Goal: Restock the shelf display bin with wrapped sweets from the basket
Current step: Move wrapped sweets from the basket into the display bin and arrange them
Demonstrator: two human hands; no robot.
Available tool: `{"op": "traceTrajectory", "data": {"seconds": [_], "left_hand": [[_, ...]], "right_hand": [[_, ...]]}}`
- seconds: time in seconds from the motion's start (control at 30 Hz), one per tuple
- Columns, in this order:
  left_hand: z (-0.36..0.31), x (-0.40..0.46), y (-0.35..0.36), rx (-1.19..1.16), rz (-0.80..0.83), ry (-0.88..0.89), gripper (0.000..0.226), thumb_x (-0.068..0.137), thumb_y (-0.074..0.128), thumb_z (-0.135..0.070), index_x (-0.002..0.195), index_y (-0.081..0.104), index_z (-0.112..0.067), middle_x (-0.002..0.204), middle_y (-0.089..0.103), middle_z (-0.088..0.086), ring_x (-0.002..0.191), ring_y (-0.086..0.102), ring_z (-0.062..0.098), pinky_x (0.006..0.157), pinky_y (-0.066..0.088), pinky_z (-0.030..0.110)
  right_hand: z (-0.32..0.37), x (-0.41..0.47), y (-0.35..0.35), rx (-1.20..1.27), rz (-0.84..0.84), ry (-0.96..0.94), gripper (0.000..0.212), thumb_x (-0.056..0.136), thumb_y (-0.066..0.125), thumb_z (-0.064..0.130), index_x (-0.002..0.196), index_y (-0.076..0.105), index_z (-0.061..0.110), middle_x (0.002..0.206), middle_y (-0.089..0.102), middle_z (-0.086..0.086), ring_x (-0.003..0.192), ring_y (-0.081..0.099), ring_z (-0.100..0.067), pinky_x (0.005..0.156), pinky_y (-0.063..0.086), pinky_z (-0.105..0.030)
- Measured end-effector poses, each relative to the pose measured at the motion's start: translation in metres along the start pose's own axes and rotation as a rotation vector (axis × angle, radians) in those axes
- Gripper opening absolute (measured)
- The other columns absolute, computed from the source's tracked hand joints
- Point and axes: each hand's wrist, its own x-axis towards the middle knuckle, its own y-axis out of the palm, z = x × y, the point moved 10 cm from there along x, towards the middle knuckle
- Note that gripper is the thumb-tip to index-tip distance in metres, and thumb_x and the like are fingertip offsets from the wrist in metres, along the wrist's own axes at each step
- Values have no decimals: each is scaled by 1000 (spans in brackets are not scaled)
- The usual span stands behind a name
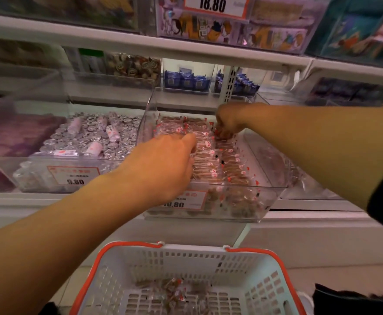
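L hand [163, 164] flat, fingers straight on sweets [211, 155] in bin [274, 196]; R hand [228, 121] pinches sweets at bin's back; basket [186, 258] below bin.

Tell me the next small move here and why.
Probably let the right hand set its sweets into the back of the bin while the left hand steadies the rows, then reach down: a few sweets are left in the basket.
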Motion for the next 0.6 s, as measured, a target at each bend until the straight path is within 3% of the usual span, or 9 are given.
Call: {"op": "traceTrajectory", "data": {"seconds": [0.1, 0.2, 0.27, 0.37, 0.47, 0.53, 0.6], "left_hand": [[-1, 1, 2, -1, 6, 0, 23, 99, 42, -33, 121, 46, -26, 111, 61, 0, 92, 55, 20, 76, 47, 38], [-1, 2, 2, 1, -3, 5, 23, 98, 42, -32, 120, 47, -27, 110, 62, 0, 92, 56, 21, 77, 48, 39], [-2, 2, 1, -8, -10, 13, 21, 98, 42, -30, 118, 48, -26, 110, 63, 1, 95, 58, 24, 81, 49, 41], [-4, -2, -8, -10, -79, 35, 19, 99, 44, -32, 113, 53, -24, 106, 64, 1, 94, 59, 23, 82, 51, 44], [-23, -22, -40, -29, -317, 218, 19, 97, 49, -34, 92, 60, -19, 83, 63, -2, 75, 58, 20, 67, 52, 41], [-45, -50, -53, -16, -454, 455, 20, 92, 55, -28, 75, 58, -17, 68, 59, 0, 61, 56, 24, 52, 48, 36], [-58, -76, -29, 9, -386, 610, 21, 86, 58, -25, 66, 54, -20, 61, 59, 2, 57, 57, 28, 46, 44, 32]], "right_hand": [[-8, -2, -9, -38, -96, 26, 43, 75, 84, 20, 110, 59, 10, 100, 63, -9, 85, 60, -25, 69, 45, -32], [-15, -1, -16, -70, -178, 65, 22, 77, 79, 9, 83, 59, 6, 71, 53, -8, 59, 52, -22, 56, 41, -28], [-13, 0, -14, -64, -167, 56, 35, 78, 78, 8, 66, 46, 10, 64, 49, -8, 54, 48, -21, 50, 38, -28], [-5, -12, -17, -73, -133, 22, 33, 82, 75, 7, 67, 46, 8, 67, 52, -8, 57, 51, -20, 58, 43, -32], [4, -51, -42, -29, -167, -10, 16, 84, 74, 9, 81, 58, 5, 78, 58, -10, 68, 55, -24, 68, 50, -37], [12, -100, -74, 85, -389, -44, 20, 82, 78, 20, 88, 64, 8, 88, 64, -12, 77, 58, -27, 74, 52, -39], [28, -183, -94, 294, -796, -129, 19, 84, 73, 34, 84, 64, 18, 79, 64, -5, 70, 54, -19, 65, 47, -32]]}}
